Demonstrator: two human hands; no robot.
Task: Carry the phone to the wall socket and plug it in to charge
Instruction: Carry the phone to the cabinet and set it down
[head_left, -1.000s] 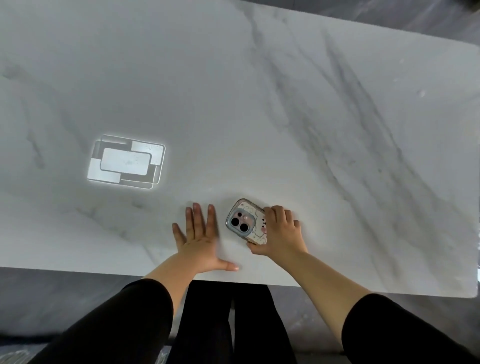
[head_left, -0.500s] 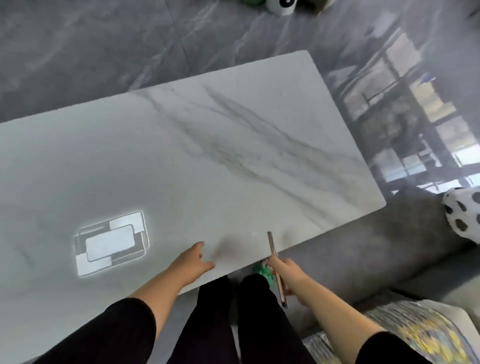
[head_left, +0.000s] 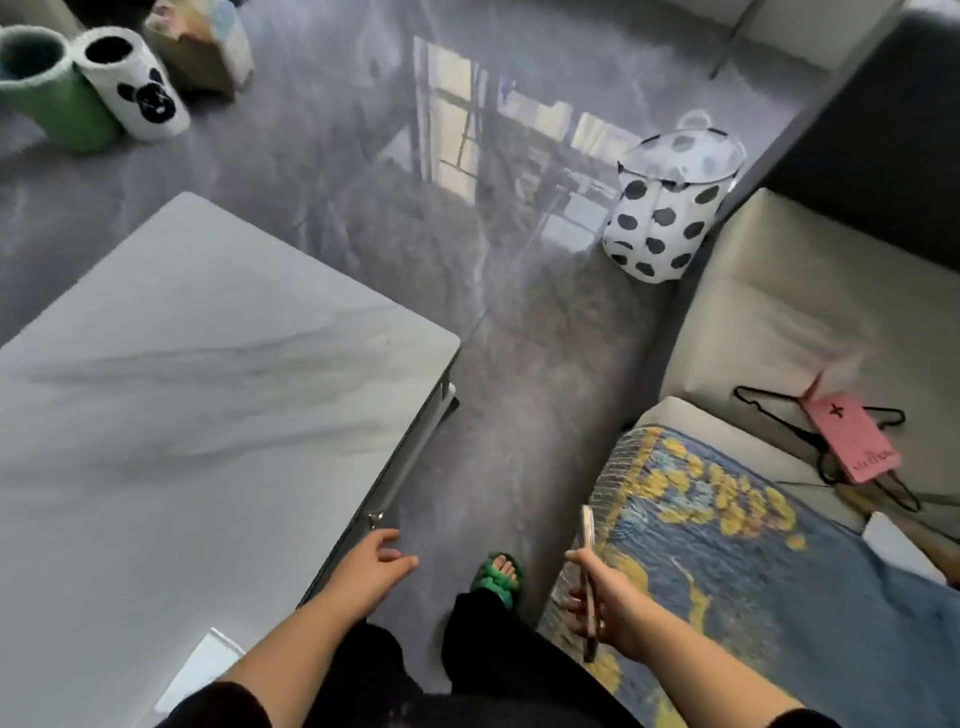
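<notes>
Holding the phone (head_left: 588, 577) edge-on, the right hand (head_left: 608, 605) sits in the lower centre-right of the frame, its grip closed around the phone's lower half with the thumb on top and fingers curled beneath. The phone points up and away from the body, over the edge of a blue and yellow blanket (head_left: 727, 561). The left hand (head_left: 371, 569) is in the lower centre, empty, its grip loosely open with fingers slightly spread, just off the corner edge of the white marble table (head_left: 171, 415), which fills the left of the frame.

Between the hands, a foot in a green sandal (head_left: 497, 576) stands on the glossy grey floor (head_left: 415, 218). That strip of floor runs upward between table and sofa (head_left: 810, 312). The beige sofa takes the right side, with a pink card (head_left: 852, 441) and a black hanger (head_left: 779, 410) lying on its cushion. A white basket (head_left: 670, 208) with black spots stands on the floor at the sofa's far end, upper right. In the upper left stand a green stool (head_left: 47, 88) and a white one (head_left: 132, 85), touching each other.
</notes>
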